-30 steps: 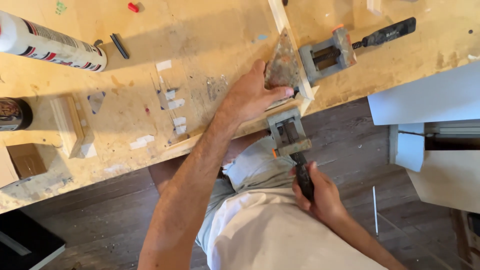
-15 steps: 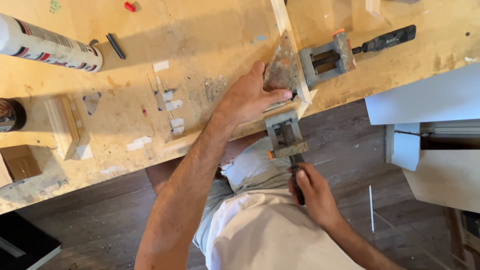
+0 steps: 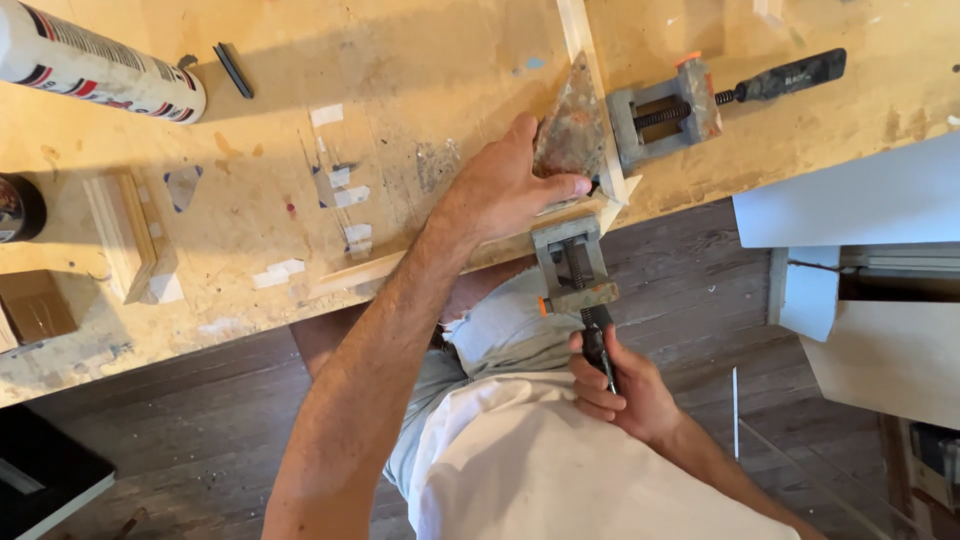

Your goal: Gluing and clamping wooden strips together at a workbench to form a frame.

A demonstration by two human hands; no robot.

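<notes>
- Head view showed a grey metal corner clamp (image 3: 572, 262) hanging at the near edge of the workbench (image 3: 400, 120), its screw exposed and an orange collar at its lower end.
- The right hand (image 3: 618, 385) was wrapped tight around the clamp's black handle, below the bench edge.
- The left hand (image 3: 500, 190) lay flat, fingers spread, pressing a rusty triangular plate (image 3: 572, 132) against the wooden strip (image 3: 592, 90).
- A second clamp (image 3: 665, 108) lay just beside that strip.

Hidden or cropped: the clamp handle (image 3: 597, 345) lies mostly inside the right hand (image 3: 620, 390); the left hand (image 3: 505, 190) covers the metal triangle's (image 3: 572, 130) lower corner; the cartridge tube (image 3: 90, 68) and dark can (image 3: 18, 208) run off frame.
</notes>
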